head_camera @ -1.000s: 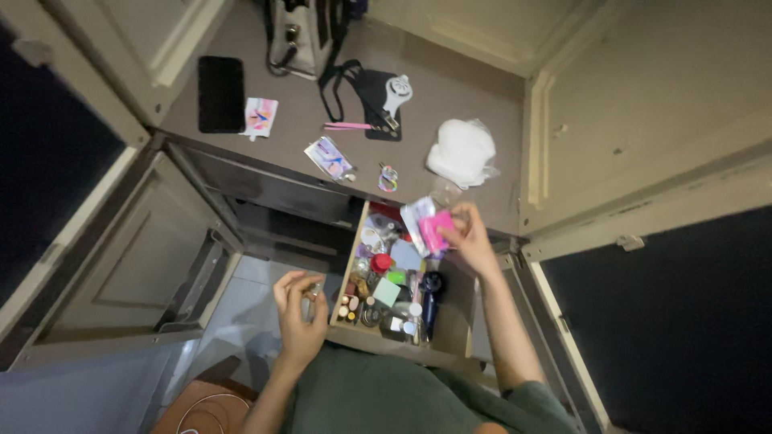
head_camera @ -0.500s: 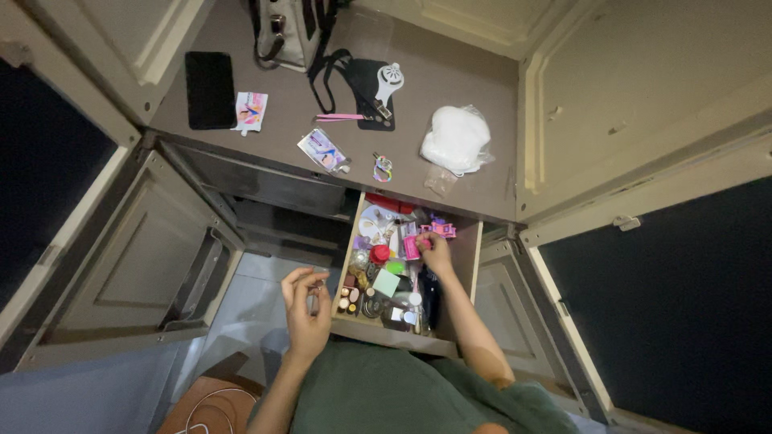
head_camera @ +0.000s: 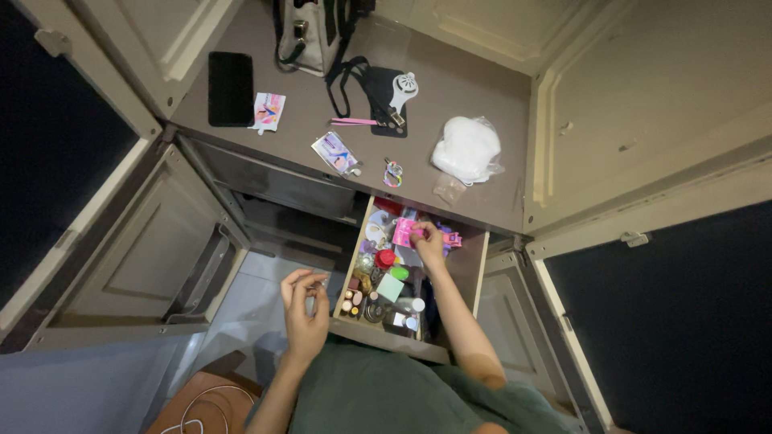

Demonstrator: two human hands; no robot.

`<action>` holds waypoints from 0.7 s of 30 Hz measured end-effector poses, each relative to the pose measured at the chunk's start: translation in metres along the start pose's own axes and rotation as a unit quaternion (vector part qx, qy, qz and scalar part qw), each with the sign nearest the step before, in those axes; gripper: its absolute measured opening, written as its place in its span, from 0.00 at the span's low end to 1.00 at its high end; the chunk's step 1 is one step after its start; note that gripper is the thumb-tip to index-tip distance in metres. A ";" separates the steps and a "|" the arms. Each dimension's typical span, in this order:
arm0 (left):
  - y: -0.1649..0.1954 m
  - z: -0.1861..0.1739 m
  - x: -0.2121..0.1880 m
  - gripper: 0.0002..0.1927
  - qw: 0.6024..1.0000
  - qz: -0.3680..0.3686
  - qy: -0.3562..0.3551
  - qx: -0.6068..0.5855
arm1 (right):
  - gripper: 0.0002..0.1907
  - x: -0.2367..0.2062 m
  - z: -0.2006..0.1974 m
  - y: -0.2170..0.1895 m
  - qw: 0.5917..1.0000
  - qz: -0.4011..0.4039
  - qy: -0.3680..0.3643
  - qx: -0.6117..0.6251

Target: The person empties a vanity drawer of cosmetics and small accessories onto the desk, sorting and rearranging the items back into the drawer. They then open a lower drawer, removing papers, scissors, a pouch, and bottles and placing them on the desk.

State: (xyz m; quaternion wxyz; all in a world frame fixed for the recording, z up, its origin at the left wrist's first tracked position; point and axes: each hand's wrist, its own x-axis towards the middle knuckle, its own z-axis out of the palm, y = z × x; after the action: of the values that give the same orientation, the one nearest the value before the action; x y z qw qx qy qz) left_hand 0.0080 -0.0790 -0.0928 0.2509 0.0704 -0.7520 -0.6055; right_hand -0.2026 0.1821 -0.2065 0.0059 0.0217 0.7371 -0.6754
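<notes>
Grey countertop (head_camera: 482,104): black phone (head_camera: 231,88), white bag (head_camera: 466,149). Open drawer (head_camera: 474,277), crowded with small items. Right hand (head_camera: 429,243) inside drawer's far end, fingers pinching pink packet (head_camera: 404,233). Left hand (head_camera: 304,309) beside drawer, fingertips together; contents indiscernible.

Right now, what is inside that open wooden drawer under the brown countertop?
The open wooden drawer holds a jumble of small things: a red round cap, a pale green square, small bottles. The right hand grips a pink packet. Whatever lies beneath the hand and forearm is hidden.
</notes>
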 end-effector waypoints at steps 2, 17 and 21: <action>0.000 0.000 0.001 0.11 1.000 -0.002 0.009 0.001 | 0.11 0.003 -0.001 0.000 1.000 -0.007 0.023 -0.017; -0.003 -0.002 0.004 0.10 1.000 0.012 0.013 -0.001 | 0.06 0.054 0.078 -0.023 0.878 -0.017 -0.071 -0.474; -0.005 -0.007 0.002 0.11 1.000 -0.012 0.024 -0.001 | 0.07 0.066 0.082 -0.026 0.894 0.033 -0.134 -0.427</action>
State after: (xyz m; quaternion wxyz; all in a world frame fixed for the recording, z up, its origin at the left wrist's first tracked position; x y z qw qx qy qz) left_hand 0.0080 -0.0871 -0.0961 0.2616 0.0942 -0.7444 -0.6071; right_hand -0.2717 0.1001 -0.1901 0.1356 -0.0497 0.9456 -0.2917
